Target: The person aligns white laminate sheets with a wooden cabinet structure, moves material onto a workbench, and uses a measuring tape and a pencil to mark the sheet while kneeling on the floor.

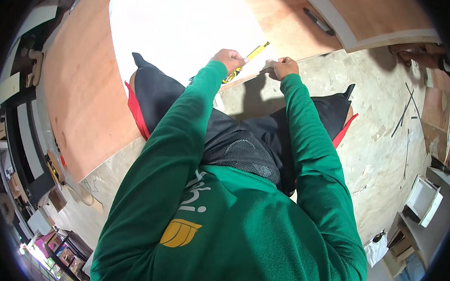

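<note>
A yellow tape measure (257,50) lies over the near right edge of a white sheet (185,23), a short length of its blade drawn out. My left hand (227,59) is closed around its case, which shows partly below the fingers. Just to the right, at the front edge of the plywood board (82,84), my right hand (286,69) has its fingers pinched together. What sits between those fingertips, if anything, is too small to make out. A gap separates the two hands.
A dark pen-like tool (318,21) rests on the plywood near a raised, white-edged panel (381,19). Another person's hand (422,56) shows at the far right. Thin dark strips (402,115) lie on the floor, and a white drawer-like box (423,200) stands at right.
</note>
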A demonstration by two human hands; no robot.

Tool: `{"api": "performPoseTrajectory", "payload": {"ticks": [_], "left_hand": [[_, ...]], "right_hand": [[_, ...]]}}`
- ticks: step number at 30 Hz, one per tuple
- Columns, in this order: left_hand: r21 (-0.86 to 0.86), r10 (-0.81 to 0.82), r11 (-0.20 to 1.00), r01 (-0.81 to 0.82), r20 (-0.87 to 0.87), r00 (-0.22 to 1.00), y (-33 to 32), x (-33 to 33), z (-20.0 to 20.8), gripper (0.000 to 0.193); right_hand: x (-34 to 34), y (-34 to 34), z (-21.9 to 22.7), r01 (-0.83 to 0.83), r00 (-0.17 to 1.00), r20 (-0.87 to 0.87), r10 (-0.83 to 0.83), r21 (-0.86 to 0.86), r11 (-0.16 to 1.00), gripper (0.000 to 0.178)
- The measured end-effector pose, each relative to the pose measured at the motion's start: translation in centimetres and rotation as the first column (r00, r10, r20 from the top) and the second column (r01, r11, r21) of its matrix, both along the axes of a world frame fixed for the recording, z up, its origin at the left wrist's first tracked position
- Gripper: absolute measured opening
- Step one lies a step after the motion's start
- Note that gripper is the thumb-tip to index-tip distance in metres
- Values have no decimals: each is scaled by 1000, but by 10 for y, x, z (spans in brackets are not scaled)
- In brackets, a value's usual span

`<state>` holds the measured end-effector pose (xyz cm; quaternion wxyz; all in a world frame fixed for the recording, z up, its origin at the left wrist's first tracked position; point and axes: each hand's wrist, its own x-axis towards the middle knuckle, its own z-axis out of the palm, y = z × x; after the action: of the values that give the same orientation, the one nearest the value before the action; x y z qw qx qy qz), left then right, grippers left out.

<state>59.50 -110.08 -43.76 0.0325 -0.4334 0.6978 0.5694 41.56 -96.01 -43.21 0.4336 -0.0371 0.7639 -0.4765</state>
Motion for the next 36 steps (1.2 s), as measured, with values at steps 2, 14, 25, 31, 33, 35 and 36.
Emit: {"api": "performPoseTrajectory", "payload": {"ticks": [2,14,25,31,33,35,36], "left_hand": [[-58,8,998,-5,47,999,0,0,2,35],[-87,-48,993,79,315,948,51,-2,7,32],[-165,-4,985,48,256,967,51,0,12,33],[-253,-127,944,210,307,943,49,-18,29,27],[-277,-142,933,229,302,943,50,-30,35,27],[-302,-160,918,259,315,936,48,-37,34,27],[-314,-175,907,281,326,929,46,-41,33,27]], "right_hand": [[6,-3,3,35,999,-40,-36,-25,999,34],[-31,44,-40,-78,993,-77,90,150,986,28],[-31,39,-60,-48,960,-275,49,12,999,24],[-31,39,-49,137,990,55,-130,-153,979,21],[-37,45,-43,210,963,212,-165,-209,955,18],[-39,49,-36,207,952,267,-150,-202,957,25],[-40,51,-31,207,946,290,-144,-199,958,28]]}}
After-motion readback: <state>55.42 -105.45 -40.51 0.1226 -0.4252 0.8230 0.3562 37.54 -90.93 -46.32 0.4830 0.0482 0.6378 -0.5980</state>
